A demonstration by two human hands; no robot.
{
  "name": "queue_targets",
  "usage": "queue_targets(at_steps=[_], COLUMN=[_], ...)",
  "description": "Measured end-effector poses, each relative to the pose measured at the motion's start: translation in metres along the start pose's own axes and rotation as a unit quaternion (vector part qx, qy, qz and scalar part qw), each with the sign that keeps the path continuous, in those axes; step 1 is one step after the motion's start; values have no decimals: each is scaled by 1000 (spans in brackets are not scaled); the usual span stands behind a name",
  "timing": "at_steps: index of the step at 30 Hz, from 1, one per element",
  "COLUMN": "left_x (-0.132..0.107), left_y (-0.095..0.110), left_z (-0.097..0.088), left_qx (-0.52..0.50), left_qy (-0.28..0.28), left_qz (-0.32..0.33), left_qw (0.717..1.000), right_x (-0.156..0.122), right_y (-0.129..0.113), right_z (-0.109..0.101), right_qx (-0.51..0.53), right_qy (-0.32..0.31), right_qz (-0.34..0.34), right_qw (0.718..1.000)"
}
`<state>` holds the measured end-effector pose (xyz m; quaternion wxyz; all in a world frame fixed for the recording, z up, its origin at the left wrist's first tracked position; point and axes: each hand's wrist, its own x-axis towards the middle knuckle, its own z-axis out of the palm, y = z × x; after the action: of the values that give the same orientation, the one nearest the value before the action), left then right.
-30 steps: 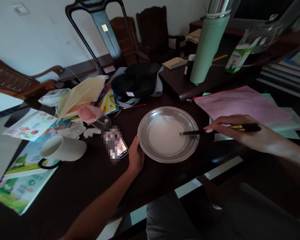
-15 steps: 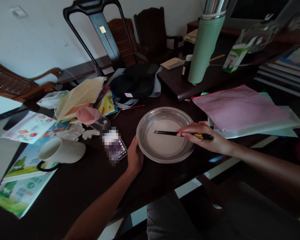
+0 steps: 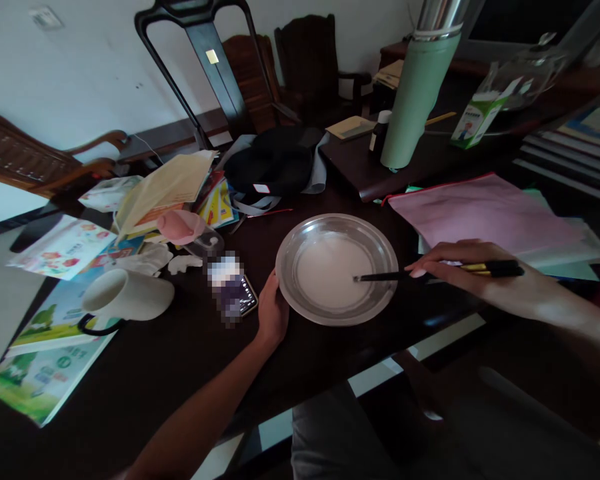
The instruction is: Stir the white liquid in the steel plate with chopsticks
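A round metal basin (image 3: 387, 267) stands on the dark table, with a whitish, smooth-looking content (image 3: 325, 273) in its bottom. My left hand (image 3: 273, 310) grips the basin's left rim, its fingertips partly hidden by the side. Black chopsticks (image 3: 385, 276) with gold bands near their thick end are held in my right hand (image 3: 465, 270), its fingers closed round them. Their tips reach over the right part of the basin, above or touching the white content; I cannot tell which. My right hand is outside the basin, to its right, beside a pink zip pouch (image 3: 475, 213).
Left of the basin lie a phone (image 3: 247, 297), a pink-topped clear cup (image 3: 183, 227) and a white mug (image 3: 130, 297) on its side. Behind are a black case (image 3: 270, 163) and a tall green thermos (image 3: 415, 100). Stacked books (image 3: 570, 160) lie far right.
My right hand has moved right, drawing the chopsticks from the basin's middle toward its right rim. My left hand keeps its hold on the rim. The view has shifted slightly.
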<state>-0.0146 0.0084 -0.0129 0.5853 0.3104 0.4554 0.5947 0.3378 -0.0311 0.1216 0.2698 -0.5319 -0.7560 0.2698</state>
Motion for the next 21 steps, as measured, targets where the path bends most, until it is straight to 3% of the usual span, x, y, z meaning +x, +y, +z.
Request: queue_targets(at_steps=[5, 11, 15, 21], left_x=[0, 0, 1, 0], left_y=[-1, 0, 1, 3], left_z=[-1, 0, 1, 0], left_qx=[-2, -7, -8, -1], left_qy=[-4, -4, -10, -20], left_qz=[2, -4, -1, 1], left_qw=[1000, 1000, 1000, 1000], right_x=[5, 27, 39, 23], right_y=[-11, 2, 8, 4], right_z=[33, 74, 63, 17], right_qx=[40, 18, 9, 16], right_qy=[-40, 17, 52, 55], right_qz=[-43, -85, -75, -20], right_qw=[997, 996, 996, 998])
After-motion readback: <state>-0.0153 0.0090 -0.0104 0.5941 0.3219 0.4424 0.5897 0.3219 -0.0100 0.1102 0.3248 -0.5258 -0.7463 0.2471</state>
